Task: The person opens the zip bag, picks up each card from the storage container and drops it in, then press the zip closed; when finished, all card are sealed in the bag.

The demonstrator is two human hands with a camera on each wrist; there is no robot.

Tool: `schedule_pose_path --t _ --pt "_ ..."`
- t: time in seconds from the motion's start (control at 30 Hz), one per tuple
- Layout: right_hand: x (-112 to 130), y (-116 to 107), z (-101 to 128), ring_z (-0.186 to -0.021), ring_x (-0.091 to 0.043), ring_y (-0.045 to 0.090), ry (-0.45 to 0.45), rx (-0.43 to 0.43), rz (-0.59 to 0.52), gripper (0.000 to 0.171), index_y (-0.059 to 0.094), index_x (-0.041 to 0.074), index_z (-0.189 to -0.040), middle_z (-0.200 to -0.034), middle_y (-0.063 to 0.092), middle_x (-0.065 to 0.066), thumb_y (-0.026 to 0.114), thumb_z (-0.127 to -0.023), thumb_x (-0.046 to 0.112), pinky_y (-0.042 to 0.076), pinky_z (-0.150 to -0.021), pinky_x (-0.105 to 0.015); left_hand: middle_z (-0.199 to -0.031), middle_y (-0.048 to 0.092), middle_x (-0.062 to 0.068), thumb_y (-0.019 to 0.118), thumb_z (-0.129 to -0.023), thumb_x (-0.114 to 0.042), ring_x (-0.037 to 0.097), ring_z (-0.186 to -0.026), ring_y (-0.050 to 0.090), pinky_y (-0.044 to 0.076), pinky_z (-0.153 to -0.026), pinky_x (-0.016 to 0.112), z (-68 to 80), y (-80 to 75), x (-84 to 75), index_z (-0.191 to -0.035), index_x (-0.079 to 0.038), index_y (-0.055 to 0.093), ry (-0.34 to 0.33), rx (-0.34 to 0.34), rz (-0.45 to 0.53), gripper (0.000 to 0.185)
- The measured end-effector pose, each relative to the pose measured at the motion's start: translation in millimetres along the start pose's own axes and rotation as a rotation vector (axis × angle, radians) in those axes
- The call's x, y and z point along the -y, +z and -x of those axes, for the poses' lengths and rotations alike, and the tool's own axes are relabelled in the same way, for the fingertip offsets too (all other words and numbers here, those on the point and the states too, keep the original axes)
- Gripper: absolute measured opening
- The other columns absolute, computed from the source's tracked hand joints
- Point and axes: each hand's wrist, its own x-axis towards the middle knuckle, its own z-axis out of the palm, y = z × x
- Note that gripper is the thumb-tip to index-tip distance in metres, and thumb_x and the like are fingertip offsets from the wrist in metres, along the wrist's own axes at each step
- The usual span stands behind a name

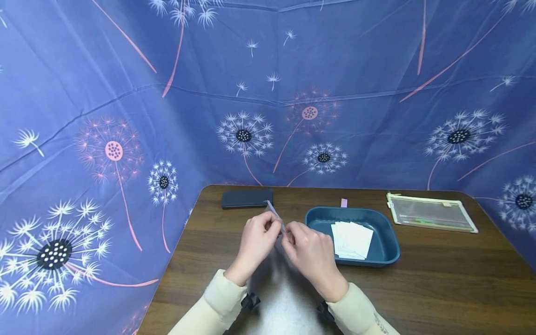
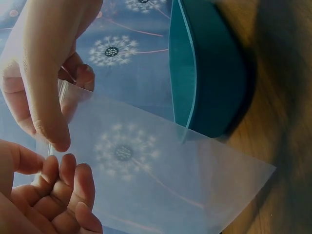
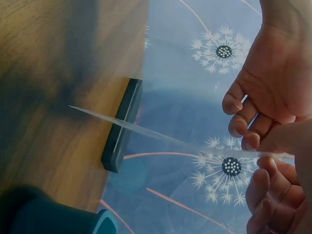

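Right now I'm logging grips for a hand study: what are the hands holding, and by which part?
Both the left hand and right hand pinch one edge of a clear plastic sheet, which is held up above the table.

Clear sheet (image 1: 274,215): mostly hidden behind the two hands in the head view.
Tray (image 2: 209,68): cut off by the top edge at the left wrist.
Pouch (image 1: 431,213): contents too small to tell.
Dark case (image 3: 122,126): blurred, far end unclear.

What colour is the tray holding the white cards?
The tray is dark teal blue; the head view shows it best, with the white cards inside.
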Motion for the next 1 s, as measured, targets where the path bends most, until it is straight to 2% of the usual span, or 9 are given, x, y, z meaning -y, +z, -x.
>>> schedule_pose_path --t 0.1,0.27,0.5,0.7,0.83,1.0 --pt "-1 1 0 -0.047 -0.001 0.037 0.048 0.019 -0.06 0.011 0.067 0.014 -0.084 -0.065 0.05 0.011 0.078 -0.084 0.017 0.028 -0.042 -0.02 -0.057 0.054 -0.012 0.06 -0.095 -0.014 0.007 -0.051 0.047 0.039 -0.051 0.027 -1.3 -0.8 -1.0 -0.075 -0.022 0.069 -0.004 0.012 0.006 0.023" --pt "-1 -4 -3 -0.058 0.003 0.051 0.193 0.103 -0.232 0.012 0.069 0.02 -0.089 -0.073 0.059 0.014 0.077 -0.09 0.029 0.043 -0.052 -0.023 -0.061 0.055 -0.013 0.059 -0.095 -0.014 0.008 -0.054 0.047 0.039 -0.054 0.027 -3.0 -2.8 -1.3 -0.076 -0.022 0.068 0.008 0.021 0.012 0.023" --pt "-4 -9 -9 -0.069 0.002 0.061 0.338 0.197 -0.379 0.009 0.071 0.019 -0.099 -0.083 0.067 0.013 0.077 -0.093 0.023 0.054 -0.065 -0.028 -0.063 0.054 -0.013 0.061 -0.1 -0.02 0.008 -0.057 0.049 0.04 -0.056 0.027 -2.2 -4.8 -1.4 -0.08 -0.022 0.072 0.028 0.072 0.034 0.023" --pt "-6 -13 -16 -0.065 0.0 0.06 0.39 0.216 -0.34 0.005 0.074 0.019 -0.098 -0.077 0.066 0.015 0.073 -0.093 0.019 0.051 -0.064 -0.03 -0.073 0.057 -0.011 0.063 -0.1 -0.016 0.011 -0.063 0.054 0.044 -0.059 0.027 -2.9 -4.9 -2.4 -0.077 -0.017 0.068 0.103 0.119 0.026 0.023" --pt "-5 -14 -19 -0.061 0.0 0.055 0.344 0.19 -0.278 0.001 0.075 0.017 -0.091 -0.071 0.062 0.016 0.074 -0.091 0.017 0.048 -0.059 -0.028 -0.075 0.055 -0.01 0.063 -0.099 -0.014 0.012 -0.066 0.055 0.045 -0.061 0.027 -4.1 -4.2 -2.0 -0.073 -0.019 0.061 0.135 0.138 0.003 0.027" --pt "-6 -13 -21 -0.057 -0.001 0.05 0.285 0.157 -0.208 0.01 0.071 0.021 -0.08 -0.065 0.055 0.016 0.075 -0.087 0.014 0.043 -0.054 -0.027 -0.073 0.052 -0.01 0.063 -0.098 -0.012 0.009 -0.065 0.051 0.044 -0.06 0.027 -6.0 -4.8 -1.0 -0.07 -0.02 0.057 0.156 0.143 -0.012 0.029"
